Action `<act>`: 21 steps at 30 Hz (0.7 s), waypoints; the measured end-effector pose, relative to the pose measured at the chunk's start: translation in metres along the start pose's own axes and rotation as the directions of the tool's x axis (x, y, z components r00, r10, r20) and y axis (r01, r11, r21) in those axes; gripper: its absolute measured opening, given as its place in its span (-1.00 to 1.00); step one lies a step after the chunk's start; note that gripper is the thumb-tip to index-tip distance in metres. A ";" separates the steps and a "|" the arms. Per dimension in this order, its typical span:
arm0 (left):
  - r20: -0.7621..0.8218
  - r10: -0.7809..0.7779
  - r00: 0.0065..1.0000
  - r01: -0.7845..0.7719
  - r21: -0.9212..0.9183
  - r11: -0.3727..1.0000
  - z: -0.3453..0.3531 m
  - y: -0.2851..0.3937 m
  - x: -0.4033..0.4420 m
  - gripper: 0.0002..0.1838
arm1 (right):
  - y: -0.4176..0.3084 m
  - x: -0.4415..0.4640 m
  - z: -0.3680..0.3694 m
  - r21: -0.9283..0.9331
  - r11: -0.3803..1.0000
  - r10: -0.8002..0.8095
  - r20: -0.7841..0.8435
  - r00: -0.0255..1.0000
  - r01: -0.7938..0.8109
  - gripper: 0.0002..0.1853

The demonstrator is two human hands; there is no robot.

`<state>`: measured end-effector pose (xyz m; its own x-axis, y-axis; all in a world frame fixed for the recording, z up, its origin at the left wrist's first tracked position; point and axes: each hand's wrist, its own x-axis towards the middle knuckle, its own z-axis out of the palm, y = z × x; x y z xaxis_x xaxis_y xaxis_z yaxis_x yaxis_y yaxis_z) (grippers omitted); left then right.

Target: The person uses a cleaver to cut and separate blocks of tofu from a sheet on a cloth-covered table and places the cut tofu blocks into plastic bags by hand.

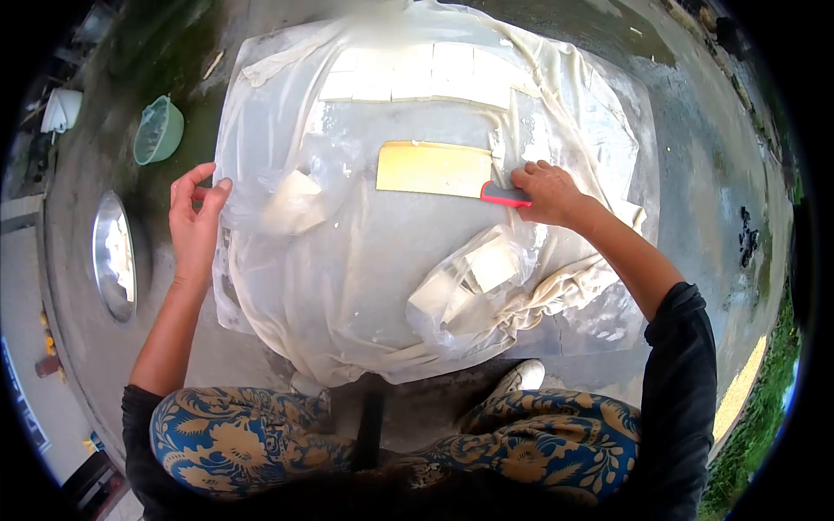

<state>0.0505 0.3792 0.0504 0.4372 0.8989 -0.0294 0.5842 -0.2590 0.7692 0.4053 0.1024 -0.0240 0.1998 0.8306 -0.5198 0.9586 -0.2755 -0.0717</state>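
Observation:
My right hand (549, 193) is closed on the grey and red handle of a wide-bladed cleaver (434, 168). The blade looks yellowish and lies flat over the plastic-covered cloth. My left hand (193, 213) is at the left edge of the table, thumb and fingers curved but apart, beside a clear plastic bag (252, 204) with a pale block (297, 201) in it. That bag is partly blurred. Nearer me lies a second clear bag (426, 317) holding several white blocks (491, 262) that look like tofu. Further white slabs (413, 74) sit in rows at the far side.
A low table is draped with plastic sheet (347, 286) and cream cloth (569, 286), bunched at the right. On the ground at left are a green basket (160, 130), a metal basin (102, 260) and a white bucket (61, 111). My knees are at the near edge.

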 end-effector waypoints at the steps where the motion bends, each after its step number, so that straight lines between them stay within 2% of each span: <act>1: 0.002 0.011 1.000 -0.011 0.000 1.000 0.001 0.003 0.002 -0.60 | 0.002 0.001 0.001 -0.019 0.999 0.028 0.049 0.998 -0.027 -0.59; 2: -0.009 0.023 1.000 -0.023 -0.041 0.999 0.002 0.007 0.003 -0.60 | 0.007 -0.001 0.007 0.013 0.999 -0.039 -0.013 0.999 0.039 -0.59; 3: -0.020 0.037 0.999 -0.038 -0.079 0.996 0.003 0.011 0.005 -0.60 | 0.009 -0.007 0.000 0.021 0.999 -0.032 -0.017 0.999 0.033 -0.59; 4: -0.022 0.122 0.992 -0.123 -0.116 0.986 0.006 0.015 0.008 -0.64 | 0.007 -0.016 -0.013 0.210 0.978 -0.031 0.119 0.992 0.005 -0.61; 5: -0.019 0.122 0.992 -0.123 -0.108 0.987 0.006 0.025 0.008 -0.64 | 0.005 -0.024 -0.022 0.387 0.921 -0.062 0.255 0.965 -0.043 -0.63; 6: 0.035 0.161 0.986 -0.153 -0.166 0.974 0.011 0.038 0.007 -0.63 | 0.007 -0.034 -0.018 0.477 0.878 -0.100 0.264 0.959 -0.040 -0.67; 7: 0.090 0.205 0.975 -0.181 -0.228 0.957 0.016 0.052 0.006 -0.62 | 0.000 -0.048 -0.031 0.595 0.774 -0.061 0.412 0.909 -0.218 -0.68; 9: 0.148 0.234 0.961 -0.193 -0.248 0.949 0.029 0.077 0.003 -0.61 | -0.001 -0.076 -0.033 0.696 0.688 -0.095 0.367 0.925 -0.205 -0.70; 11: 0.199 0.374 0.906 -0.295 -0.336 0.894 0.047 0.095 0.000 -0.63 | 0.010 -0.103 -0.019 0.724 0.683 -0.102 0.231 0.968 -0.100 -0.70; 13: 0.229 0.388 0.893 -0.298 -0.346 0.890 0.055 0.104 -0.001 -0.64 | 0.014 -0.128 -0.012 0.747 0.653 -0.059 0.214 0.975 -0.124 -0.68; 15: 0.360 0.418 0.834 -0.306 -0.327 0.894 0.062 0.113 -0.002 -0.62 | 0.014 -0.148 -0.005 0.791 0.549 0.205 0.186 0.961 -0.270 -0.63; 17: 0.391 0.400 0.829 -0.290 -0.311 0.905 0.077 0.120 -0.002 -0.63 | 0.018 -0.153 0.001 0.794 0.529 0.255 0.188 0.949 -0.299 -0.61; 19: 0.482 0.388 0.786 -0.294 -0.261 0.920 0.098 0.120 -0.003 -0.68 | 0.026 -0.150 0.010 0.822 0.505 0.358 0.079 0.931 -0.264 -0.61; 20: 0.485 0.391 0.782 -0.298 -0.259 0.919 0.110 0.121 -0.004 -0.68 | 0.029 -0.146 0.009 0.825 0.500 0.361 0.077 0.930 -0.263 -0.61; 21: 0.586 0.353 0.730 -0.284 -0.210 0.936 0.122 0.122 -0.006 -0.69 | 0.030 -0.136 0.005 0.830 0.490 0.362 0.084 0.928 -0.266 -0.61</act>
<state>0.2027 0.2987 0.0670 0.9257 0.3576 -0.1237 0.2788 -0.4234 0.8620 0.4059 -0.0213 0.0406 0.5158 0.6307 -0.5798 0.2483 -0.7578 -0.6034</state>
